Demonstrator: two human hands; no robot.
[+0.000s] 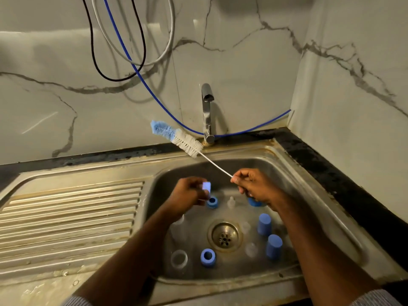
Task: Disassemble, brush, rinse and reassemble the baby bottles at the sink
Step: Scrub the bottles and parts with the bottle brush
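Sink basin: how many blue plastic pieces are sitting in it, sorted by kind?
Short blue plastic rings: 3 (one partly hidden by the right hand)
Tall blue plastic caps: 2
Total: 5

Sink floor crowded with blue caps, rings, bare around drain

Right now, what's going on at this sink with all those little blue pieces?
A person is washing baby bottles that have been taken apart. The right hand grips the wire handle of a long bottle brush, bristles raised toward the tap. The left hand pinches a small pale part over the basin. Blue caps and rings and clear pieces lie scattered around the drain. No water is visibly running.
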